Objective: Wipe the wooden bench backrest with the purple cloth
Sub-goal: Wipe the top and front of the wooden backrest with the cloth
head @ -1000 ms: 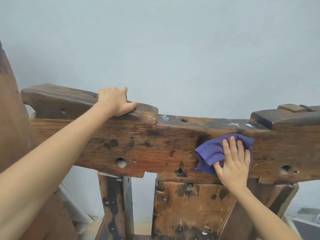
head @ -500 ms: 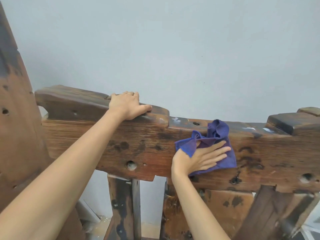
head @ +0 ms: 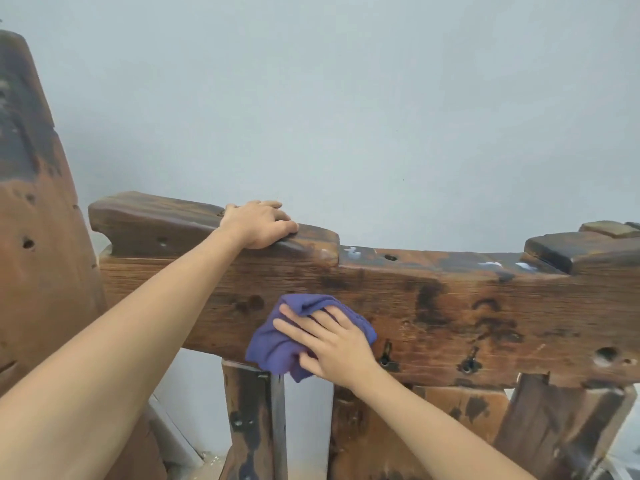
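Pressing crumpled soft purple cloth (head: 277, 344) against rough dark-stained wooden bench backrest (head: 450, 313).
Right hand (head: 332, 341), fingers spread flat, pins cloth to beam's lower edge; left hand (head: 258, 225) grips the rounded top rail; pale smooth wall (head: 346, 116) behind.

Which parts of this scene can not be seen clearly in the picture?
- Head view: the wood under the cloth is hidden by it and the right hand.
- The left hand fingertips curl behind the backrest top, out of sight.
- The backrest's right end is cut by the frame edge.
- The seat lies below the frame.
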### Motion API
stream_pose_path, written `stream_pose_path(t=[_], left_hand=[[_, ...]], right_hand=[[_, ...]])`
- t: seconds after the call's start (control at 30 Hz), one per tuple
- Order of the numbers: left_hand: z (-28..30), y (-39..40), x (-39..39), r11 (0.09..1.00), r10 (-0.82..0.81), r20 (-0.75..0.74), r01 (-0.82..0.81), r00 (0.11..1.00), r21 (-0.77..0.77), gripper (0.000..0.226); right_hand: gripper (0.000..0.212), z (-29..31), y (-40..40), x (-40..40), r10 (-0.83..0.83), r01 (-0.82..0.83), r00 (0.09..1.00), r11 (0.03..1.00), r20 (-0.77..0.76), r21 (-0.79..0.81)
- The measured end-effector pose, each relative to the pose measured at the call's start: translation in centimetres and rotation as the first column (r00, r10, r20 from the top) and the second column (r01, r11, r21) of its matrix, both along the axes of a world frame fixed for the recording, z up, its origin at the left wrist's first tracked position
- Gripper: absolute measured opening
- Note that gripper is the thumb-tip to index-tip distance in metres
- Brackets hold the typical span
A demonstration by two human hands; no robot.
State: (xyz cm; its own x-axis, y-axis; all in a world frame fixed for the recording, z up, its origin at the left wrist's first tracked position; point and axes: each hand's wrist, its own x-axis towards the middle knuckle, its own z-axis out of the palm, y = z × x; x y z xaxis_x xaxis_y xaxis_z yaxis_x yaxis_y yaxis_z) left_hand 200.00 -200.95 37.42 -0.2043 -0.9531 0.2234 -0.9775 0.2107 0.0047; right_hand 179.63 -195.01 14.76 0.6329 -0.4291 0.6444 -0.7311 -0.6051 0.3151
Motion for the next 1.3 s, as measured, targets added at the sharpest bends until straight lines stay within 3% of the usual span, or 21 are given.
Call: stream_pose_path(t=[0.1,0.2,0.3,0.43,0.53,0.7,0.93,1.03,1.13,1.2,1.3], left_hand=[[0.1,0.2,-0.3,0.999,0.048,-0.031,-0.048,0.998,0.010,0.053],[1.4,0.1,-2.0,0.973,0.190,-0.054,-0.181,0.980,0.141,0.053],[2.0,-0.3,-5.4,0.928,0.329,0.023,-0.328,0.944,0.175,0.056],[-1.7,0.5,-8.9,0.996,0.075,0.063,-0.073,0.995,-0.046,0.057],[-2.1,0.1,-8.7,0.992,0.113,-0.001,-0.113,0.994,-0.056,0.058],[-2.3,-0.2,-9.0,0.980,0.151,0.073,-0.140,0.986,-0.138,0.051],[-2.5,-0.2,-9.1,0.977,0.156,0.074,-0.143,0.985,-0.157,0.038],[-2.5,-0.4,-9.2,0.976,0.158,0.088,-0.142,0.984,-0.163,0.038],[-2.4,-0.4,-9.3,0.976,0.158,0.073,-0.144,0.985,-0.166,0.034],[-2.5,-0.2,-9.4,0.978,0.153,0.068,-0.141,0.986,-0.156,0.031],[-2.3,-0.1,-9.7,0.976,0.166,0.051,-0.157,0.985,-0.153,0.036]], right_hand=[[0.069,0.6,0.3,-5.9,-0.027,0.023,0.996,0.998,-0.084,-0.050],[0.063,1.1,1.0,-12.2,-0.093,0.066,0.980,0.986,-0.177,-0.151],[0.060,1.6,1.5,-19.0,-0.143,0.082,0.953,0.971,-0.268,-0.226],[0.058,2.9,2.9,-28.1,-0.211,0.139,0.934,0.958,-0.290,-0.250],[0.062,3.4,4.1,-33.6,-0.285,0.220,0.933,0.935,-0.219,-0.279],[0.067,2.5,5.3,-41.1,-0.420,0.401,0.908,0.870,-0.005,-0.286],[0.068,0.4,4.8,-44.1,-0.487,0.562,0.817,0.794,0.309,-0.233],[0.071,-0.9,4.2,-41.9,-0.480,0.625,0.651,0.778,0.588,-0.057],[0.073,-1.2,4.2,-35.4,-0.387,0.534,0.268,0.822,0.882,0.199],[0.072,-1.8,3.8,-30.7,-0.338,0.495,0.011,0.820,0.941,0.289],[0.074,-2.3,2.7,-25.7,-0.368,0.392,-0.180,0.824,0.912,0.410]])
